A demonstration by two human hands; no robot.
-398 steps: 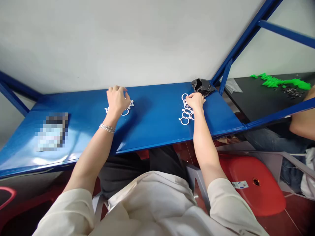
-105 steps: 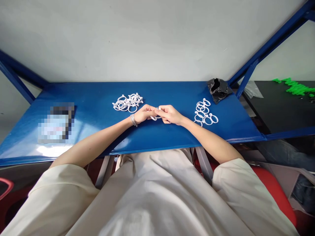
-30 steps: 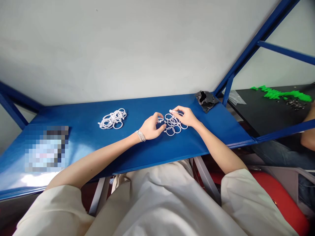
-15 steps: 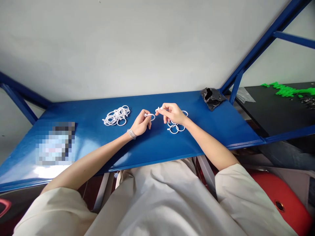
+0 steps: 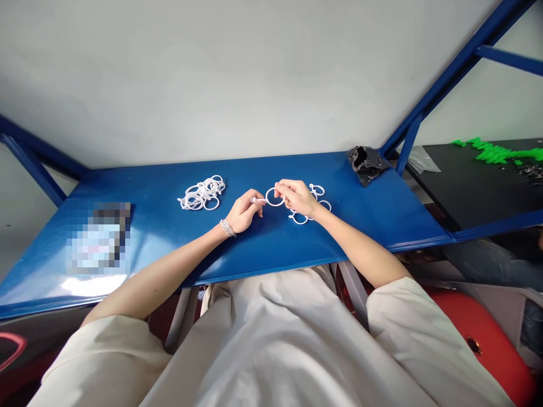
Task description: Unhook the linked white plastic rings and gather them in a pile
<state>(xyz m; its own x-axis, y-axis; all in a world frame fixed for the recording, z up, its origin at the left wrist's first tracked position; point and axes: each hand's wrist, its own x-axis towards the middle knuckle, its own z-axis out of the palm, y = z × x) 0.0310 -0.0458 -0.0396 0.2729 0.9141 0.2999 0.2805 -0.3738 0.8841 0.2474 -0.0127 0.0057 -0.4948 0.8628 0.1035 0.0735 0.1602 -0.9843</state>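
My left hand (image 5: 245, 211) is closed, pinching a thin white ring (image 5: 259, 200) that appears almost edge-on, with a small knob at its end. Between the fingertips of my right hand (image 5: 297, 198) is another white ring (image 5: 275, 204), its round opening facing me. The two rings meet or nearly meet; I cannot tell whether they are linked. Several loose white rings (image 5: 300, 221) lie under and beside my right hand, partly hidden by it. To the left of my left hand sits a heaped pile of similar white rings (image 5: 202, 194).
The blue table (image 5: 254, 254) stands against a pale wall. A crumpled black plastic bag (image 5: 367, 165) lies at its back right corner. A blurred-out item (image 5: 99, 240) is at the left. Green pieces (image 5: 496, 152) lie on a black table to the right, beside blue frame bars (image 5: 441, 79).
My right hand's ring has turned from edge-on to face me, and the left one has turned nearly edge-on. The rings have come closer together. The view has shifted slightly.
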